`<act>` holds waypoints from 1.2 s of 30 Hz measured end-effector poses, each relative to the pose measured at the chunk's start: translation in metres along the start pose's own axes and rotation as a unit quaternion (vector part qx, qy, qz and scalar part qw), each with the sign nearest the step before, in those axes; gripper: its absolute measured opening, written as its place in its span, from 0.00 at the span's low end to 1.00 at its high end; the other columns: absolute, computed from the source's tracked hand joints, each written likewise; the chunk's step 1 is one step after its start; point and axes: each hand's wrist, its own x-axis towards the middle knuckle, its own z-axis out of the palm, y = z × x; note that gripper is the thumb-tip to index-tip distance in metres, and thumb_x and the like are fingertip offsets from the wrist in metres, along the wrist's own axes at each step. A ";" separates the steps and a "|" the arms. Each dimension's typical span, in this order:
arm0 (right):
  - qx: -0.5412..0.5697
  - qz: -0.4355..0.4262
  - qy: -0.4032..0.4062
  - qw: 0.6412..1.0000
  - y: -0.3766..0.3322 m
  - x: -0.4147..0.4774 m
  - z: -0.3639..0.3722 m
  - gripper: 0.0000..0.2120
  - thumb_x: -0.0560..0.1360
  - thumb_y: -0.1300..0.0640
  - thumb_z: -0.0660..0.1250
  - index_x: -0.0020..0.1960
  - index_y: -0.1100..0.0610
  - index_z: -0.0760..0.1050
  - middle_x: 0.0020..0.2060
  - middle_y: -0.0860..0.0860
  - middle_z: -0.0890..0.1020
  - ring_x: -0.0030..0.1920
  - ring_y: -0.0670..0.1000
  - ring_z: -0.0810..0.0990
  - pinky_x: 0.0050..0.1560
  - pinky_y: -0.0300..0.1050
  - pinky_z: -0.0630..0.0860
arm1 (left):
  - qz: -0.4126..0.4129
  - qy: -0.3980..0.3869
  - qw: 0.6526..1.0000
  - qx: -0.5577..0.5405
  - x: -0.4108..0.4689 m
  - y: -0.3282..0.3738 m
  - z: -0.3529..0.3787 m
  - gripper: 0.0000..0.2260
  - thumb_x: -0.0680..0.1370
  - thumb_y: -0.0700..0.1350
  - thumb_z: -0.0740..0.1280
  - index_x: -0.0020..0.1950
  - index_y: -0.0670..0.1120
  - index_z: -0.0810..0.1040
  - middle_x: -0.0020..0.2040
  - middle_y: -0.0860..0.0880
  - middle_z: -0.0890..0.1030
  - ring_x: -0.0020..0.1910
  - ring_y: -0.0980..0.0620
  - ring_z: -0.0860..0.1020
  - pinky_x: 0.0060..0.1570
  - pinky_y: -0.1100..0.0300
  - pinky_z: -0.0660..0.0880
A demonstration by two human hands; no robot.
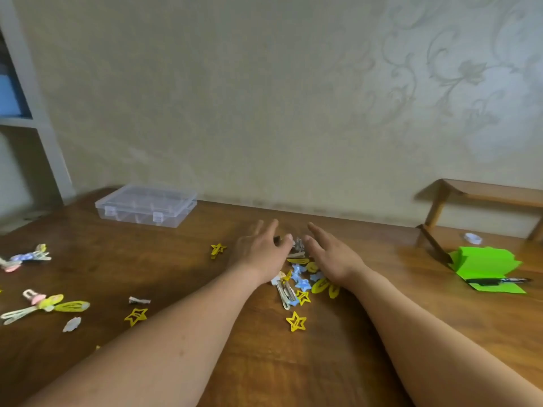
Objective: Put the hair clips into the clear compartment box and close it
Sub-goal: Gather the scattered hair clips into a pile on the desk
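Hair clips (299,279): a loose pile of yellow, blue and silver ones lies on the wooden table (293,371), between the person's two hands. Left hand (261,251) is palm down on the pile's left side, fingers spread and nearly straight, gripping nothing. Its thumb tip is right at the silver clips at the far end of the pile; I cannot tell if it touches them. Right hand (332,255) is on the pile's right side, fingers extended and together, also holding nothing. Both palms angle inward toward the pile.

Strays around the pile:
- yellow star clip (296,321), just nearer the person than the pile
- second yellow star (218,249), left of the left hand
- third yellow star (135,316) and a small grey clip (139,301), farther left
- two pastel clusters (29,257) (44,306) near the table's left edge

Clear compartment box (147,207) sits at the far left of the table against the wall, lid down, well apart from both hands.

To the right: green paper (487,265) with a black marker (496,281) lying on it, a white tape roll (473,238), and a small wooden riser (484,193). The wall behind has pale floral wallpaper (458,71); a shelf unit (38,121) stands at left.
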 end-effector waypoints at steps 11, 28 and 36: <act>0.008 -0.050 -0.028 0.998 -0.026 -0.051 0.011 0.22 0.88 0.52 0.52 0.78 0.51 0.72 0.74 0.52 0.77 0.75 0.52 0.72 0.71 0.46 0.67 | 0.063 -0.041 0.997 -0.034 -0.046 0.011 0.002 0.19 0.87 0.49 0.52 0.69 0.46 0.78 0.70 0.44 0.79 0.70 0.42 0.75 0.68 0.49 0.71; -0.038 -0.044 -0.010 0.998 -0.083 -0.159 0.034 0.38 0.82 0.27 0.48 0.84 0.49 0.64 0.80 0.53 0.68 0.81 0.57 0.65 0.81 0.57 0.61 | 0.027 0.073 0.996 0.050 -0.255 -0.090 -0.092 0.32 0.83 0.69 0.56 0.83 0.55 0.64 0.85 0.56 0.59 0.86 0.52 0.52 0.84 0.45 0.49; -0.065 -0.058 -0.020 0.996 -0.138 -0.150 0.067 0.37 0.81 0.27 0.50 0.84 0.46 0.62 0.81 0.50 0.66 0.80 0.56 0.64 0.80 0.56 0.60 | -0.049 -0.004 0.991 0.120 -0.265 -0.138 -0.112 0.46 0.73 0.81 0.57 0.86 0.61 0.53 0.88 0.54 0.49 0.87 0.50 0.43 0.84 0.38 0.44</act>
